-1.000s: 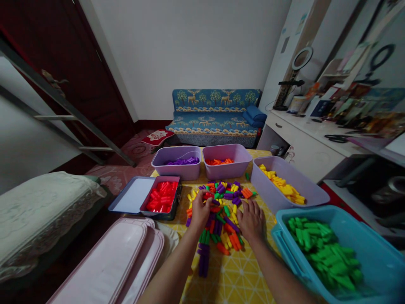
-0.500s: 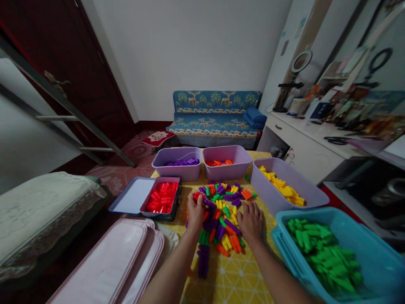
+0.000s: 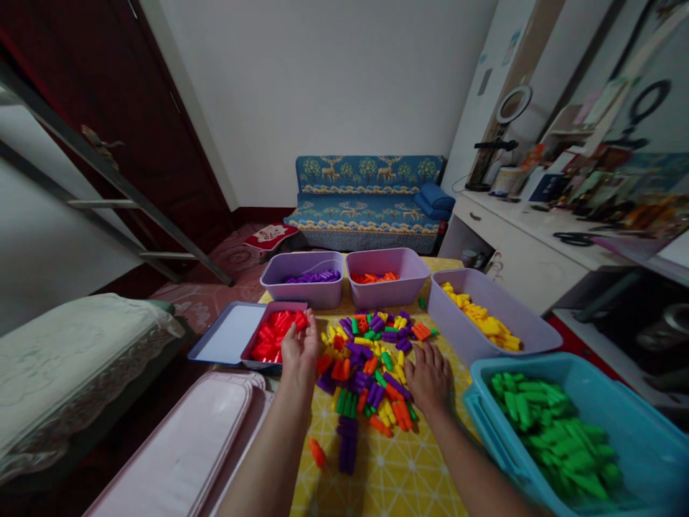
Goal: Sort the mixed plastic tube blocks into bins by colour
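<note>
My left hand (image 3: 301, 345) is over the right edge of the box of red plastic pieces (image 3: 273, 332), fingers stretched apart and nothing visible in them. My right hand (image 3: 431, 377) lies open on the table, its fingertips at the right side of a mixed pile of building pieces (image 3: 371, 359). Purple, green, yellow and orange pieces make up most of that pile. A joined purple piece (image 3: 348, 445) lies at its near end, and a single orange piece (image 3: 317, 453) lies apart to the left.
Lilac bins hold purple (image 3: 301, 293), orange (image 3: 387, 291) and yellow pieces (image 3: 479, 316). A teal bin (image 3: 543, 362) of green pieces stands at the near right. Pale pink lids (image 3: 177, 445) are stacked at the near left. A sofa (image 3: 369, 208) stands behind.
My left hand has moved left from the pile to the red-piece box; the red piece at its fingertips is no longer visible there. My right hand has stayed in place.
</note>
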Available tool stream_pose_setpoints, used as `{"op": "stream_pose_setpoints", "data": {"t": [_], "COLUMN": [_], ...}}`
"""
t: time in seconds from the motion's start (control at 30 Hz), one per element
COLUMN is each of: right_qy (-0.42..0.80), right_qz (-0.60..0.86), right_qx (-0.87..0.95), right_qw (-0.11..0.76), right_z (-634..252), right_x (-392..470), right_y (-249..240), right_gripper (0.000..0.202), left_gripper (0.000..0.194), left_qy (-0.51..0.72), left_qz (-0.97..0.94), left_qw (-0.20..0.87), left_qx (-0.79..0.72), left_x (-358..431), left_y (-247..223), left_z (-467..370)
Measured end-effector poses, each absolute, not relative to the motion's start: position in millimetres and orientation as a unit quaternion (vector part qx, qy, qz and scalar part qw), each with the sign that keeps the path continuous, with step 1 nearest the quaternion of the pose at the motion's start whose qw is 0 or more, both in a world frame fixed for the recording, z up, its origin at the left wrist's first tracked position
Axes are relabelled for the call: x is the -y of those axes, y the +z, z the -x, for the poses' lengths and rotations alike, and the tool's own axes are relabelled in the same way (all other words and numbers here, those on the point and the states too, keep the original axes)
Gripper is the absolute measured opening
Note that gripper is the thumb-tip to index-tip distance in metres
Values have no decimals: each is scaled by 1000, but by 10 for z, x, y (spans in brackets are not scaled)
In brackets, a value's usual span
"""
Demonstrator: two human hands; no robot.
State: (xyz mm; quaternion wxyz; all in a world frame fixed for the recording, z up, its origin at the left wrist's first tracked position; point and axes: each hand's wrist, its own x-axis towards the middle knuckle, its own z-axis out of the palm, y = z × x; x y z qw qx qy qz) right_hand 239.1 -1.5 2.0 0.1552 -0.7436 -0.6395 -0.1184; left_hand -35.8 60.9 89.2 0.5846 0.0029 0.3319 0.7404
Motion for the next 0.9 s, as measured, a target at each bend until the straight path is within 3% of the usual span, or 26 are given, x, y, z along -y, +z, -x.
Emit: {"op": "stream_pose_setpoints", "data": {"t": [0.17, 0.33, 0.53, 0.63, 0.73, 0.9], "right_qy": [-114, -121, -118, -118, -120, -128], "right_qz": [748, 743, 741, 740, 739, 738], "right_qx": [636, 640, 641, 642, 643, 641], "right_qw": [151, 153, 159, 162, 161, 169], "right_z": [-2385, -2392, -2391, -2393, -2398, -2413], "right_x": [19, 28, 31, 30, 27, 9], "right_y": [37, 41, 35, 29, 16, -34], "right_gripper": [41, 41, 41, 41, 40, 41], "left_gripper": [37, 29, 35, 43, 49, 53], "left_qy": [733, 712, 605, 502, 467, 527], "left_qz": [54, -28, -408, -477, -459, -457], "left_qw": [600, 587, 349, 288, 332, 460], "left_qx": [-316, -385, -587, -662, -679, -549], "left_x": [-538, -398, -188, -93, -29, -27], "left_y": [985, 926, 530, 287, 176, 413], "left_z": [424, 331, 199, 30, -146, -156]}}
